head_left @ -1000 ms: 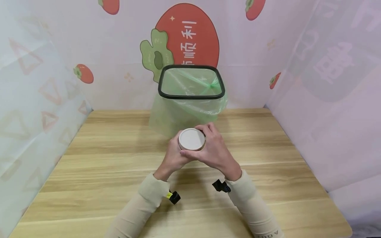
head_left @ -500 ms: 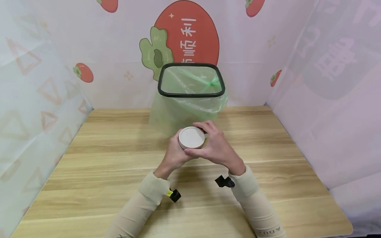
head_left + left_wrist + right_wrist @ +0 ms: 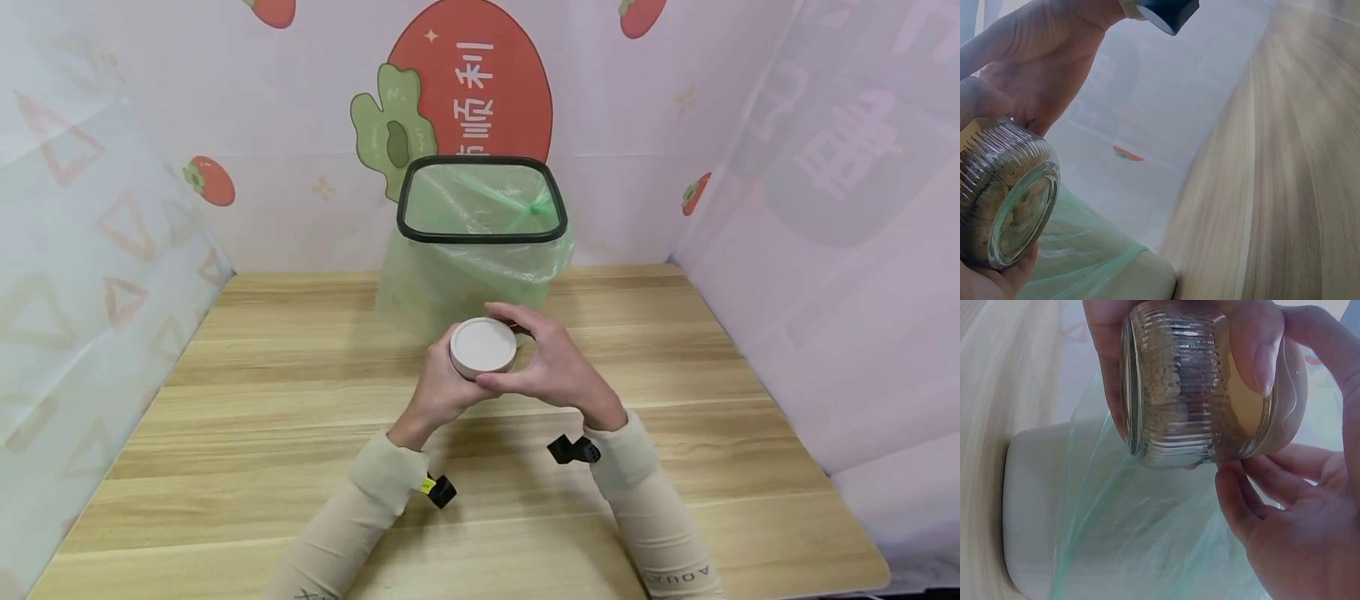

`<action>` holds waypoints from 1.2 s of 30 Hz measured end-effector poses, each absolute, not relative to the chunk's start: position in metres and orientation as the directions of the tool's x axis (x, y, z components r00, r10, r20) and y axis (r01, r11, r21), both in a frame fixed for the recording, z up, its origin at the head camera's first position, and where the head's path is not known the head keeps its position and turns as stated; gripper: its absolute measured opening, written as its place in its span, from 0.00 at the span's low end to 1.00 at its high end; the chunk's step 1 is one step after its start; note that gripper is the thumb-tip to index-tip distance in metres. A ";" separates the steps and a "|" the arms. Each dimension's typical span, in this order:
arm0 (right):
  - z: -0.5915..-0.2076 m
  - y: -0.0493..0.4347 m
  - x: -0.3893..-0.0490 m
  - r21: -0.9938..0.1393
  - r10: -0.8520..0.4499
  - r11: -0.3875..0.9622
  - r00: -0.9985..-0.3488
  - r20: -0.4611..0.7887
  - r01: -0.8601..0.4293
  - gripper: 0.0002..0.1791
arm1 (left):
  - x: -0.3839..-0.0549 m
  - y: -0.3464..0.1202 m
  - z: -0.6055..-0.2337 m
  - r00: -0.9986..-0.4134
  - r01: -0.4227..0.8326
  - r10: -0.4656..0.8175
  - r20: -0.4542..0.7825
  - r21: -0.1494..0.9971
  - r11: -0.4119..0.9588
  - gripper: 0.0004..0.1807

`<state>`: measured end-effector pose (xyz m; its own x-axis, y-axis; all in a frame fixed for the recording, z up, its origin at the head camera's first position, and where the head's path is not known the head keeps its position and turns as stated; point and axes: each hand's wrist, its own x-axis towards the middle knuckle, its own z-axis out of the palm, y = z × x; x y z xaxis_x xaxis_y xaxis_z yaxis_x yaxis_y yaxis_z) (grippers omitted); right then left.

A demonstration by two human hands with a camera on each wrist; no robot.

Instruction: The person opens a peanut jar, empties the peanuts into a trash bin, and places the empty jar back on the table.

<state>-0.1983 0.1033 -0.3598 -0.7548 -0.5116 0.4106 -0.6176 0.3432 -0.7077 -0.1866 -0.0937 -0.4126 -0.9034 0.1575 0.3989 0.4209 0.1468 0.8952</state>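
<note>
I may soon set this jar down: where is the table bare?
The table is bare from the left hand to the left wall, and from the right hand to the right wall. The middle is crowded: jar between the hands, bin behind.

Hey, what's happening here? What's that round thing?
It's a ribbed glass jar with something lumpy inside; I can't tell what. Someone's left hand has its grip around the jar, holding it up above the wooden table. The right hand curves its thumb and fingers around the pale lid, which is on the jar. Just behind stands a bin with a black rim and a green plastic bag over it.
</note>
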 end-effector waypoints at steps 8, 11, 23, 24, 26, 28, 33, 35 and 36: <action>-0.362 0.107 -0.203 -0.755 -0.552 0.272 -0.739 0.386 -0.597 0.47 | -0.187 -0.094 -0.413 -0.900 0.424 0.170 0.401 0.895 0.137 0.42; -0.361 0.106 -0.201 -0.725 -0.543 0.310 -0.741 0.395 -0.614 0.49 | -0.188 -0.095 -0.414 -0.899 0.427 0.172 0.402 0.892 0.146 0.42; -0.354 0.089 -0.179 -0.524 -0.384 0.569 -0.768 0.512 -0.634 0.50 | -0.189 -0.095 -0.414 -0.897 0.432 0.171 0.408 0.891 0.142 0.40; -0.355 0.087 -0.179 -0.518 -0.371 0.583 -0.772 0.516 -0.626 0.49 | -0.189 -0.095 -0.414 -0.898 0.430 0.170 0.406 0.892 0.140 0.40; -0.356 0.084 -0.178 -0.521 -0.351 0.595 -0.781 0.517 -0.612 0.47 | -0.189 -0.095 -0.415 -0.898 0.430 0.166 0.407 0.891 0.142 0.40; -0.358 0.082 -0.178 -0.524 -0.341 0.600 -0.786 0.516 -0.605 0.46 | -0.189 -0.096 -0.415 -0.895 0.436 0.167 0.413 0.888 0.143 0.40; -0.361 0.081 -0.180 -0.542 -0.330 0.585 -0.787 0.521 -0.603 0.42 | -0.189 -0.095 -0.417 -0.896 0.437 0.163 0.413 0.885 0.160 0.40; -0.361 0.081 -0.181 -0.547 -0.331 0.578 -0.786 0.522 -0.606 0.41 | -0.189 -0.095 -0.417 -0.899 0.432 0.161 0.408 0.886 0.169 0.41; -0.361 0.082 -0.181 -0.549 -0.334 0.574 -0.786 0.520 -0.607 0.41 | -0.189 -0.094 -0.417 -0.899 0.432 0.161 0.407 0.886 0.169 0.41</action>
<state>-0.1811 0.0819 -0.3609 -0.7863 -0.3336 0.5200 -0.6070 0.5744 -0.5493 -0.1894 -0.0942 -0.4168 -0.8990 0.1612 0.4072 0.4317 0.1694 0.8860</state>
